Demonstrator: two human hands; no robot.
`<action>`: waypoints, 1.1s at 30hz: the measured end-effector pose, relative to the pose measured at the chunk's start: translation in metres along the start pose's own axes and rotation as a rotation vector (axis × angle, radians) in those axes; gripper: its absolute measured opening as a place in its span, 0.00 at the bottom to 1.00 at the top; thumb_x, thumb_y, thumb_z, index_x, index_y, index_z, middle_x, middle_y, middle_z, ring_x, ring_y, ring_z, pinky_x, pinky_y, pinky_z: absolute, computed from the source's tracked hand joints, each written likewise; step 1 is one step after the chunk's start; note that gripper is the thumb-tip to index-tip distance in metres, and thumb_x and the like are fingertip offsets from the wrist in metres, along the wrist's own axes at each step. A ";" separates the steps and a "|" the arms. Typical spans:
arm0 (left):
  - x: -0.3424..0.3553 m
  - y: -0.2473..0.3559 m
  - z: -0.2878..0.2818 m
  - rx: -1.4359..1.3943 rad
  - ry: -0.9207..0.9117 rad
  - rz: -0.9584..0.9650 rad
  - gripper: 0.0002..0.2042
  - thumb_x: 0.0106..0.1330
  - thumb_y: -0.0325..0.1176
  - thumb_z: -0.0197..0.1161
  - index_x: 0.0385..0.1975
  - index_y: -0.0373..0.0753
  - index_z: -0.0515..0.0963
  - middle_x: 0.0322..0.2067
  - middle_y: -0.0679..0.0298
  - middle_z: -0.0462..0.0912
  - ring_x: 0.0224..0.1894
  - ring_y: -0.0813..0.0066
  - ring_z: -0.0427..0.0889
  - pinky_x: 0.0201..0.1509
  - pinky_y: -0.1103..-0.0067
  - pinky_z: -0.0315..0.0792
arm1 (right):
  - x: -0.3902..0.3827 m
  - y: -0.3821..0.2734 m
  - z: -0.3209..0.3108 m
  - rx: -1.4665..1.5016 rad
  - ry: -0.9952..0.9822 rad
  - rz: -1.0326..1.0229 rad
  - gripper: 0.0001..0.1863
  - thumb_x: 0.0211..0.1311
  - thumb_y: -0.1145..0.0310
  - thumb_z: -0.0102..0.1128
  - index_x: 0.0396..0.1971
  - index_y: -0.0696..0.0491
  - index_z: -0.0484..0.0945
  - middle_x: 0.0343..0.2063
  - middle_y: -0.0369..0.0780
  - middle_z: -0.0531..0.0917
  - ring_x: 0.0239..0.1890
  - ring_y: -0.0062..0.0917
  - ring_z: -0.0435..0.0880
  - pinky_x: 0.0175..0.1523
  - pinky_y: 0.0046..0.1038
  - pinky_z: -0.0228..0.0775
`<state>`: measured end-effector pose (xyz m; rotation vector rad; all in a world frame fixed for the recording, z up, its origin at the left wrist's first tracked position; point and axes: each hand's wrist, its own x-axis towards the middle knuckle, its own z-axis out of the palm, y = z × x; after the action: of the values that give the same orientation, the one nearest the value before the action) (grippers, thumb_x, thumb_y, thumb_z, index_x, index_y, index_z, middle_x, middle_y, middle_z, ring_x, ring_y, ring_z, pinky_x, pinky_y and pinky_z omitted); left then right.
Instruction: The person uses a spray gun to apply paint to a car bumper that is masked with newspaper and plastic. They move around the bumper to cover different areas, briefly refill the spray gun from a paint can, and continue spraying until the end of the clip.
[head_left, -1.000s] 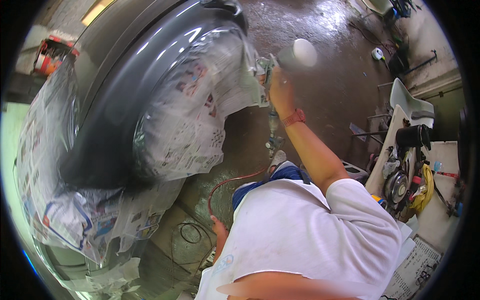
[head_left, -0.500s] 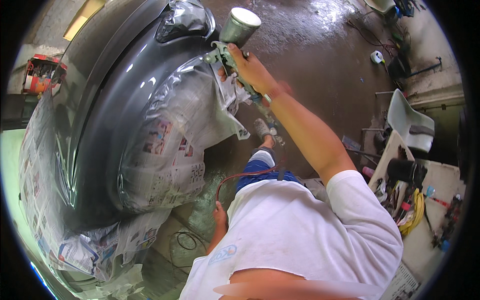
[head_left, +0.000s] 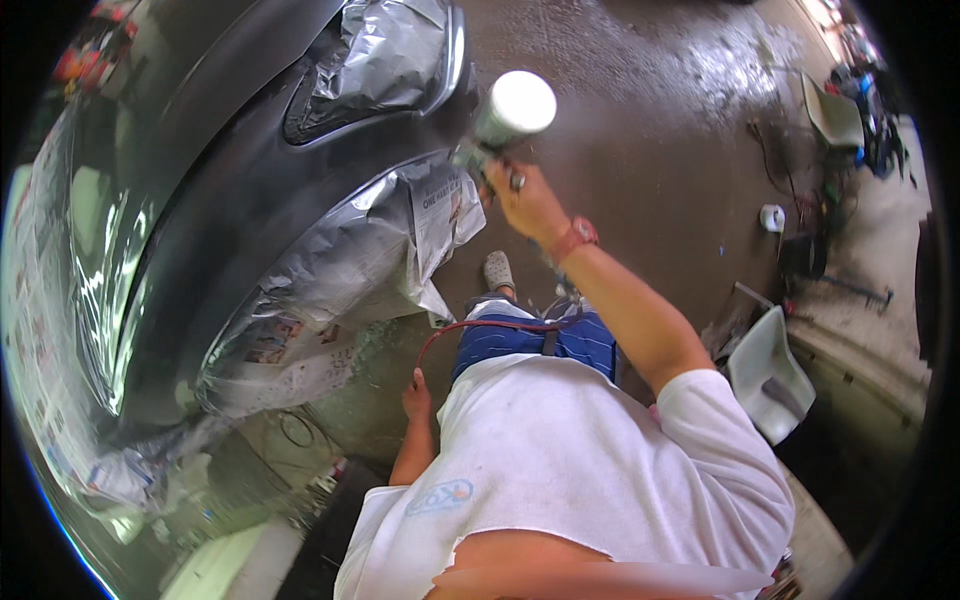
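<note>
My right hand (head_left: 530,205) is wrapped round the handle of a spray gun (head_left: 497,128), whose grey cup with a white lid stands on top. The gun is blurred and close to the front corner of a dark grey car fender (head_left: 240,215), apart from it. Low at my left side, my left hand (head_left: 417,400) is closed on a red hose (head_left: 475,325), which runs across my waist to the right. Silvery plastic (head_left: 385,50) covers the headlight area. Newspaper and clear plastic sheeting (head_left: 340,275) mask the wheel opening below the fender.
Wet brown floor (head_left: 640,190) lies ahead of me. A white plastic chair (head_left: 770,380) is at the right, with another chair (head_left: 832,115) farther off. Plastic sheeting (head_left: 90,270) hangs over the car's left part. A thin dark hose (head_left: 297,430) coils on the floor.
The view has shifted, bringing the masked headlight area lower and larger in the picture. My right hand and spray gun appear lower and slightly farther right. My left hand keeps hold of the hose.
</note>
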<state>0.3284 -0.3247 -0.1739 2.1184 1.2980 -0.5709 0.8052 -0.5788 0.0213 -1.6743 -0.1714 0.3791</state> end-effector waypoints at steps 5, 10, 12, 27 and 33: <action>-0.049 0.096 0.037 -0.013 0.030 0.002 0.36 0.78 0.66 0.53 0.34 0.31 0.85 0.37 0.38 0.87 0.43 0.34 0.87 0.49 0.51 0.76 | 0.003 -0.031 -0.022 -0.046 -0.437 -0.115 0.22 0.86 0.54 0.52 0.53 0.58 0.85 0.30 0.37 0.89 0.32 0.17 0.84 0.44 0.24 0.77; -0.128 0.174 0.100 -0.067 0.052 -0.103 0.33 0.78 0.64 0.55 0.33 0.33 0.83 0.33 0.41 0.87 0.39 0.34 0.86 0.46 0.50 0.75 | 0.083 -0.060 -0.088 -0.098 -0.482 0.035 0.26 0.85 0.47 0.50 0.54 0.56 0.84 0.30 0.34 0.89 0.23 0.13 0.81 0.22 0.22 0.69; -0.159 0.200 0.132 -0.039 0.089 -0.102 0.33 0.78 0.64 0.55 0.33 0.34 0.83 0.32 0.41 0.86 0.38 0.34 0.86 0.45 0.49 0.75 | 0.112 -0.068 -0.113 -0.142 -0.399 -0.018 0.30 0.83 0.44 0.53 0.51 0.60 0.85 0.27 0.37 0.88 0.27 0.19 0.86 0.30 0.26 0.75; -0.272 0.389 0.280 -0.186 0.009 -0.228 0.33 0.78 0.63 0.56 0.37 0.32 0.86 0.36 0.38 0.87 0.43 0.32 0.87 0.48 0.49 0.78 | 0.232 -0.109 -0.136 -0.230 -0.799 0.126 0.37 0.80 0.35 0.48 0.49 0.61 0.83 0.30 0.42 0.90 0.28 0.24 0.90 0.22 0.26 0.76; -0.242 0.488 0.277 -0.312 0.128 -0.105 0.31 0.77 0.62 0.58 0.32 0.33 0.85 0.32 0.38 0.86 0.38 0.31 0.85 0.44 0.49 0.76 | 0.352 -0.104 -0.192 -0.376 -0.669 -0.014 0.39 0.78 0.34 0.51 0.45 0.62 0.84 0.27 0.42 0.90 0.26 0.24 0.90 0.22 0.28 0.77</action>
<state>0.6469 -0.8421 -0.1026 1.8622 1.4711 -0.2564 1.2111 -0.6277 0.0907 -1.8542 -0.7882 0.9342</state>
